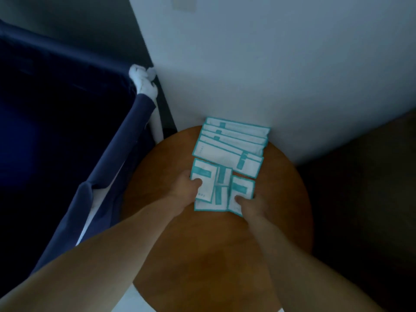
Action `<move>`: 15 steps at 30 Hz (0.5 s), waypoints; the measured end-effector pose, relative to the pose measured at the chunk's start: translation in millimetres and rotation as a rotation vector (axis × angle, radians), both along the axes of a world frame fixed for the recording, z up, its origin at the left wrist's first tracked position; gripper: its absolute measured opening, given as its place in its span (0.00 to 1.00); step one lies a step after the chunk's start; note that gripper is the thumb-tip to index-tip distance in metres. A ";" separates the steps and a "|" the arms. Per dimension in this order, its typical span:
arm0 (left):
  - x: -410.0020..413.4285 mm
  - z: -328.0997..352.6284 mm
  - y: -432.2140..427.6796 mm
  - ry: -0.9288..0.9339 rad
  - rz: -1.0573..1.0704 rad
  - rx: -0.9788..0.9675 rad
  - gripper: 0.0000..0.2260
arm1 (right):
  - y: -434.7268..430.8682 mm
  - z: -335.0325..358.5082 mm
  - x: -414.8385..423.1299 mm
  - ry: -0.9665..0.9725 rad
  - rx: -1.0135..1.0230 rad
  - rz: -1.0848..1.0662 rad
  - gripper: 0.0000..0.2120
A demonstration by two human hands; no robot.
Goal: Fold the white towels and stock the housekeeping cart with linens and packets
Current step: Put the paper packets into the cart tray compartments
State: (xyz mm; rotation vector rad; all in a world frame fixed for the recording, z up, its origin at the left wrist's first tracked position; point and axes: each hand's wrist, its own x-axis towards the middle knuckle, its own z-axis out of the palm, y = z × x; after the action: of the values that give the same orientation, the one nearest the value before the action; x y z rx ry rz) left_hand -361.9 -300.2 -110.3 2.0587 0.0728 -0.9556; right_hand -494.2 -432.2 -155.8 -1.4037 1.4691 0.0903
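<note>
Several white packets with teal borders lie on a round wooden table. The far packets overlap in a fanned row near the wall. Nearer to me sits a smaller cluster of packets. My left hand pinches the left packet of that cluster, thumb on top. My right hand pinches the right packet at its near edge, thumb on top too. No towels show apart from a white cloth knotted on the cart's corner.
The dark blue fabric bag of the housekeeping cart stands open at the left, its rim close to the table's left edge. A white wall rises right behind the table. Dark floor lies to the right.
</note>
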 end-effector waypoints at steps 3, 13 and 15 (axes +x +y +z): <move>-9.4 30.2 -4.2 -0.057 -0.087 -0.017 0.09 | -0.9 37.5 -18.0 -0.059 -0.042 -0.021 0.12; -30.3 229.6 -74.2 -0.375 -0.246 -0.248 0.04 | -16.8 254.3 -54.2 -0.222 -0.505 -0.124 0.13; -42.5 269.3 -87.5 -0.451 -0.222 -0.290 0.05 | -18.4 296.1 -66.6 -0.245 -0.556 -0.148 0.14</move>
State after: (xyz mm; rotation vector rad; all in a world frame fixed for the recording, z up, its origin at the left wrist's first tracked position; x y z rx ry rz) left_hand -404.3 -387.7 159.1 1.9833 -0.5122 -0.5674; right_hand -560.8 -450.5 140.3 -1.6622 1.4407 -0.6050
